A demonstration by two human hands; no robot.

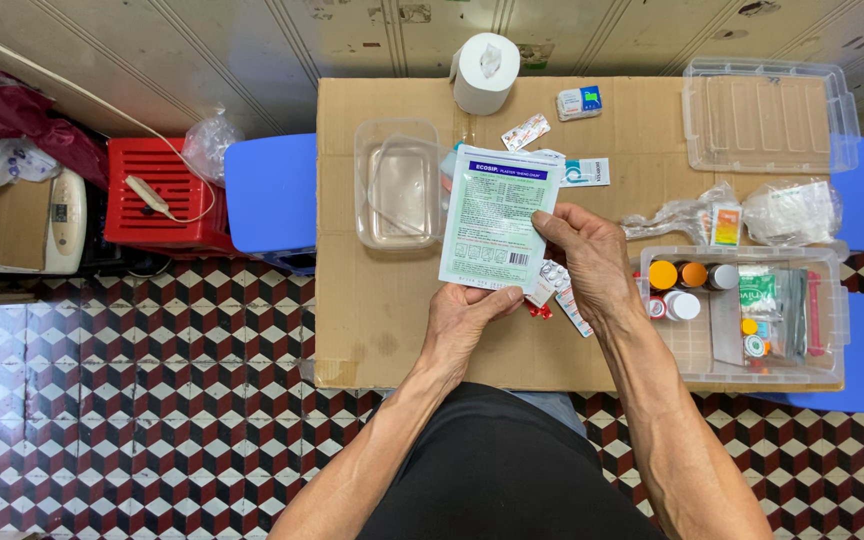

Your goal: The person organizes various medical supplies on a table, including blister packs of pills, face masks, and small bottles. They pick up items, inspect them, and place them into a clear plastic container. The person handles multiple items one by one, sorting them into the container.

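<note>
At centre frame both hands grip a flat green-and-white medicine sachet (pixel 492 218) above the cardboard sheet (pixel 372 320), left hand (pixel 460 318) pinching its lower edge, right hand (pixel 592 262) clasping its right side, while blister packs (pixel 556 284) lie loose and the clear storage bin (pixel 838 310) at right is partly filled.

Checkered tile floor (pixel 132 400), blue stools (pixel 272 195), grey panelled wall (pixel 252 40).

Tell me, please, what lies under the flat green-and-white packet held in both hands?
Below the packet, blister strips and a small red piece poke out on the cardboard. Whatever lies directly beneath stays hidden.
</note>
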